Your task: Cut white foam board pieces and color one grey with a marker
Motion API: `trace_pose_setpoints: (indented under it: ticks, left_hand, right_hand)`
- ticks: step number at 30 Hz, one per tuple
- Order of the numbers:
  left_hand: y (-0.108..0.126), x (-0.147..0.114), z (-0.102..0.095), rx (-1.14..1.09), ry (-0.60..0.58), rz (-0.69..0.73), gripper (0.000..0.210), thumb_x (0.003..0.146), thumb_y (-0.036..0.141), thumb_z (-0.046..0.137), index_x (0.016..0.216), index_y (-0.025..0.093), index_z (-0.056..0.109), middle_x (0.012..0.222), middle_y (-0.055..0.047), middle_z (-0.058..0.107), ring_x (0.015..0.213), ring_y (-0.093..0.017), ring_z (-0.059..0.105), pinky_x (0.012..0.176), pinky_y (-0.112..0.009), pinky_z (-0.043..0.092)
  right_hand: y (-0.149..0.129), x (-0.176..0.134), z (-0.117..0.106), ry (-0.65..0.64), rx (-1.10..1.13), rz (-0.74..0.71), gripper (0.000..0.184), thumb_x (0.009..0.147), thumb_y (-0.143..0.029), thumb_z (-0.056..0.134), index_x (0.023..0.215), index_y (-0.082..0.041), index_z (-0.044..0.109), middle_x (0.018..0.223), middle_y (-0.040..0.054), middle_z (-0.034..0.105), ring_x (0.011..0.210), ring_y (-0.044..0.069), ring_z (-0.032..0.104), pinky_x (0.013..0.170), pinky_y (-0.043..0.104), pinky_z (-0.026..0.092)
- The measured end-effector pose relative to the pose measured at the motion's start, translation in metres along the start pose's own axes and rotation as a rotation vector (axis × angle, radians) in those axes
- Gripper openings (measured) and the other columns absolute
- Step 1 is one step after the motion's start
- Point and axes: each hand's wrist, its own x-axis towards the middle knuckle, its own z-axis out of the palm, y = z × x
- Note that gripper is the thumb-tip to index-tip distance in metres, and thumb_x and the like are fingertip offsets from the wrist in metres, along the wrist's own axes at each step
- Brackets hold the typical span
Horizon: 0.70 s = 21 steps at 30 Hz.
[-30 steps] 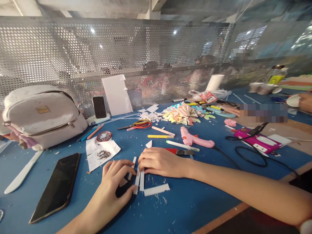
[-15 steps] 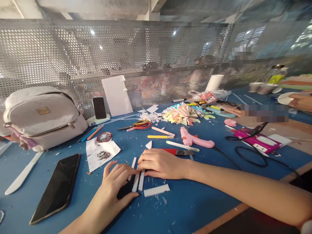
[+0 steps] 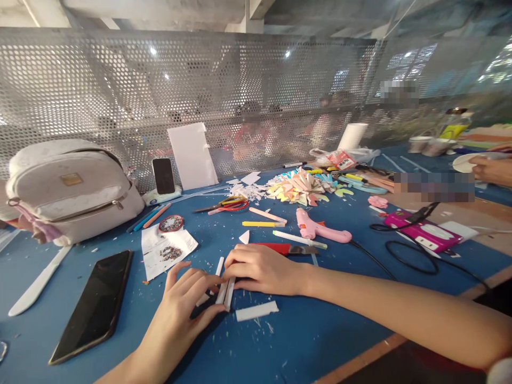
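Two narrow white strips [image 3: 221,294] lie side by side, almost parallel, between my hands. My left hand [image 3: 186,296] is bent around them from the left, its thumb at their near end and its fingertips at their upper part. My right hand [image 3: 266,271] rests on the table with curled fingertips pressing the far end of the strips. Another thin white strip [image 3: 220,266] stands out just beyond my left fingers, and a small pale piece [image 3: 202,300] shows under that hand. A loose wider white strip [image 3: 256,311] lies nearer me. Behind my right hand is a red-handled knife [image 3: 276,248].
A pink glue gun [image 3: 320,229] with a black cord, markers [image 3: 264,224], scissors [image 3: 228,204] and a heap of paper scraps [image 3: 302,186] lie farther back. At left are a phone [image 3: 94,304], a white plastic knife [image 3: 40,282] and a backpack [image 3: 76,192]. Another person's hand [image 3: 492,168] is at far right.
The two strips have come closer together, and the dark gap between them is gone. My left thumb has moved up slightly against their near end. My right hand has barely shifted left.
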Motion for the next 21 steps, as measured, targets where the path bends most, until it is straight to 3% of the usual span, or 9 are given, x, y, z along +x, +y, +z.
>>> trace_pose_setpoints:
  ticks: [9, 14, 21]
  left_hand:
    - [0.0028, -0.0004, -0.0013, 0.030, -0.007, 0.060, 0.042, 0.100, 0.008, 0.041, 0.135, 0.031, 0.044, 0.092, 0.004, 0.067, 0.083, -0.016, 0.064, 0.108, -0.044, 0.023]
    - [0.0072, 0.0008, -0.0032, 0.036, -0.044, 0.078, 0.042, 0.099, 0.010, 0.047, 0.135, 0.032, 0.044, 0.089, 0.006, 0.067, 0.082, -0.015, 0.065, 0.109, -0.044, 0.021]
    - [0.0047, 0.0026, -0.0072, 0.049, -0.012, 0.009, 0.019, 0.101, 0.022, 0.051, 0.118, 0.029, 0.053, 0.085, 0.005, 0.066, 0.081, -0.018, 0.064, 0.104, -0.045, 0.026]
  right_hand:
    - [-0.0032, -0.0015, 0.0008, 0.010, 0.037, 0.061, 0.023, 0.101, -0.024, 0.058, 0.121, -0.015, 0.064, 0.105, 0.0074, 0.061, 0.090, 0.016, 0.062, 0.078, 0.026, 0.050]
    - [-0.0034, -0.0009, 0.0014, 0.010, 0.056, 0.035, 0.019, 0.102, -0.023, 0.055, 0.116, -0.016, 0.065, 0.109, 0.0078, 0.063, 0.094, 0.017, 0.062, 0.080, 0.027, 0.050]
    - [-0.0011, -0.0017, 0.0014, 0.004, 0.051, -0.010, 0.025, 0.103, -0.027, 0.054, 0.121, -0.012, 0.062, 0.112, 0.0117, 0.067, 0.097, 0.020, 0.060, 0.085, 0.032, 0.050]
